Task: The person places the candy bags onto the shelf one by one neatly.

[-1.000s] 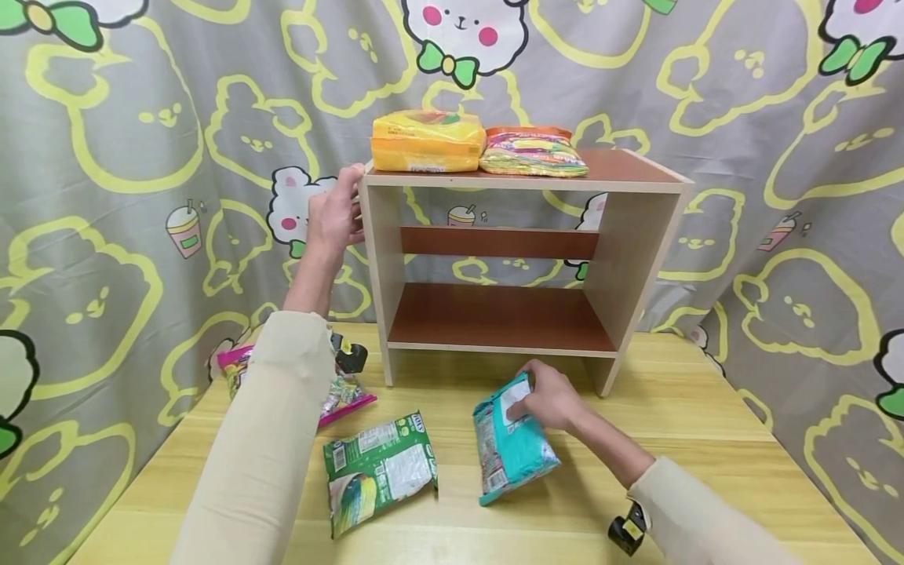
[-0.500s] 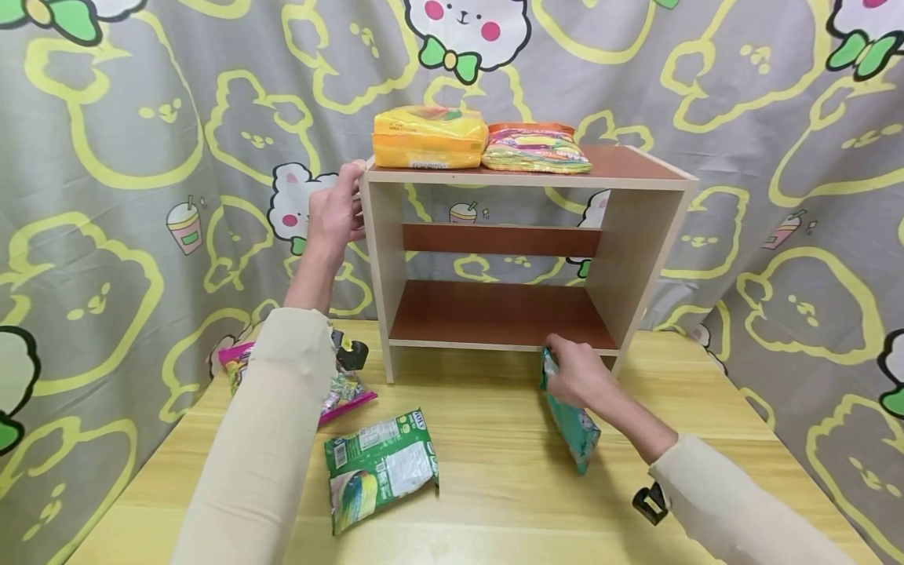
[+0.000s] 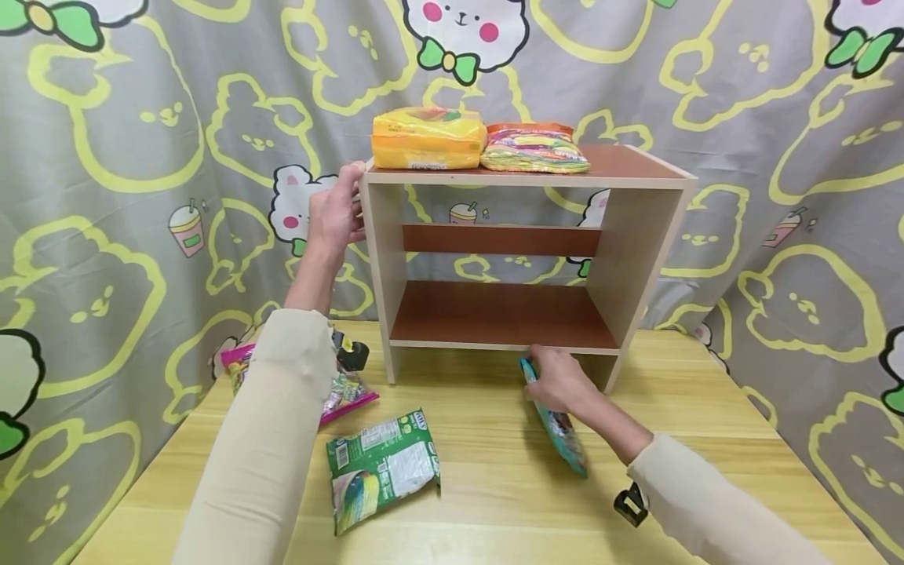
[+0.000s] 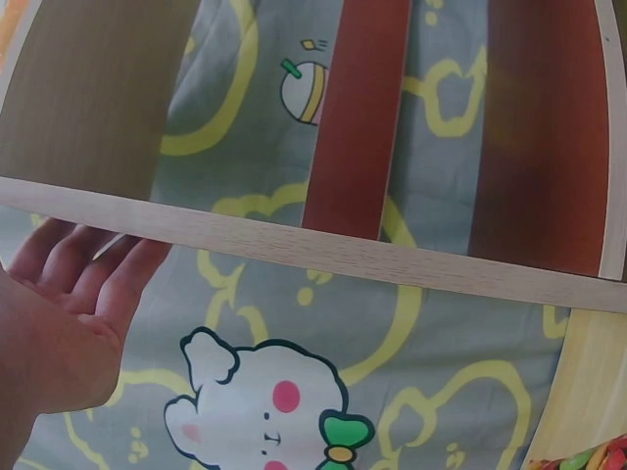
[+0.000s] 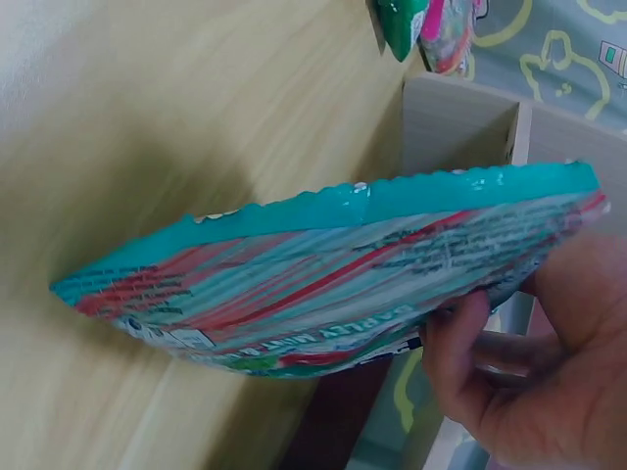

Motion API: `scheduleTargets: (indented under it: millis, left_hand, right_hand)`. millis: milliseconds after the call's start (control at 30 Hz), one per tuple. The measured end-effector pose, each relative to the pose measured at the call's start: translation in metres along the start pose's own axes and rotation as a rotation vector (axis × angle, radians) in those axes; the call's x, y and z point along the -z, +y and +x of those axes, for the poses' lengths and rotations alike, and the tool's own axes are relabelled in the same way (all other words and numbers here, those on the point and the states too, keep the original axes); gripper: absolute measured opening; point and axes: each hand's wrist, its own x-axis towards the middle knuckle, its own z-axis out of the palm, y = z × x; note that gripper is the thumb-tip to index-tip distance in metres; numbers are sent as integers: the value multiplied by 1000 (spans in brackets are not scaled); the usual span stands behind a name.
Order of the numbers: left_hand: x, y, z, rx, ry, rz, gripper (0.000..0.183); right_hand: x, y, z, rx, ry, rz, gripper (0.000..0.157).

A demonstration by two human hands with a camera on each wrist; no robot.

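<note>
My right hand (image 3: 560, 383) grips a teal candy bag (image 5: 323, 284) by its upper end. In the head view the bag hangs tilted and nearly edge-on, just in front of the shelf unit's lower board. My left hand (image 3: 335, 210) holds the upper left corner of the small two-tier shelf unit (image 3: 504, 314). In the left wrist view its bent fingers (image 4: 122, 279) touch the outer side panel; the thumb is out of sight there. A yellow package (image 3: 428, 141) and a colourful orange-topped bag (image 3: 534, 149) lie side by side on the top board.
A green snack bag (image 3: 384, 467) lies on the wooden table (image 3: 480, 510), left of the teal bag. Farther left, a pink-edged bag of wrapped candies (image 3: 346, 399) is partly hidden by the left sleeve. A patterned grey curtain (image 3: 240, 180) surrounds the table's back and sides.
The right hand has raised the teal bag and turned it edge-on, moving right and then slightly back left. The left hand keeps its place on the shelf unit.
</note>
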Motion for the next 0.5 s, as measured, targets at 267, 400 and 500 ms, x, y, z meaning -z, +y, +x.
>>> scheduleTargets:
  millis: [267,400,500]
  left_hand:
    - [-1,-1,1,6,5,-8,55]
    - [-1,-1,1,3,2,2,55]
    - [-1,-1,1,-2,1,7,55]
  right_hand:
    - [-17,0,4,-36,-11,96,51]
    - [-28,0,5,-45,-14,135,50]
    - [-36,-1,5,-44,-16,161,48]
